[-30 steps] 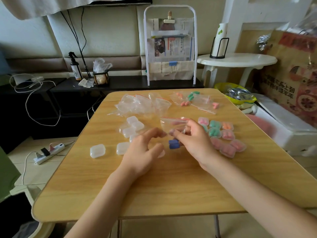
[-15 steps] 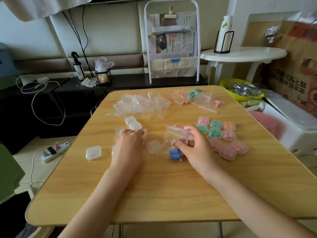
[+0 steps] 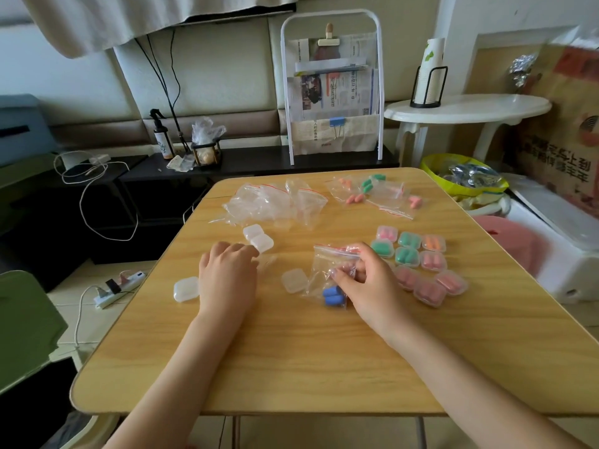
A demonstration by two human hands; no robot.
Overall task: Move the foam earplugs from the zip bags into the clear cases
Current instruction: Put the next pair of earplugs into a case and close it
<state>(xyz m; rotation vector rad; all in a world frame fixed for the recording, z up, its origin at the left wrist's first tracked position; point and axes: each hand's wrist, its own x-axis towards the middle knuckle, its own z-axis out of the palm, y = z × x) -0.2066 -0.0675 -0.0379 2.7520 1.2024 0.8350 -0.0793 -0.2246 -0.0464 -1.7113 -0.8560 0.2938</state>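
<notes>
Head view: the person sits at a wooden table point(image 3: 291, 367) with both forearms stretched over it. The right hand point(image 3: 369, 283) pinches a zip bag point(image 3: 327, 264) in a narrow grip, fingers curled into the plastic near its middle. Two blue earplugs point(image 3: 333, 295) lie in the lower corner of that bag, just beside the heel of the thumb. An empty clear case point(image 3: 294, 280) sits on the table touching the bag's left edge.

The left hand point(image 3: 227, 270) rests knuckles-up over the spot where more empty cases point(image 3: 259, 238) are clustered. Its fingers curl downward at the tips, but whether they hold a case underneath cannot be told. One more empty case point(image 3: 186, 288) lies just left of that wrist.

Filled cases point(image 3: 421, 264) of pink, green and orange plugs sit to the right, close behind the right hand. Emptied bags point(image 3: 275, 204) are piled at the far side, and bags with earplugs still inside point(image 3: 372, 194) lie further right.

The risk from here seems to lie in the thin, slack bag. If it is tipped or squeezed without a case open beneath it, the light foam plugs could spring out and roll across the table. The right wrist is also near enough to the filled cases to nudge them.
</notes>
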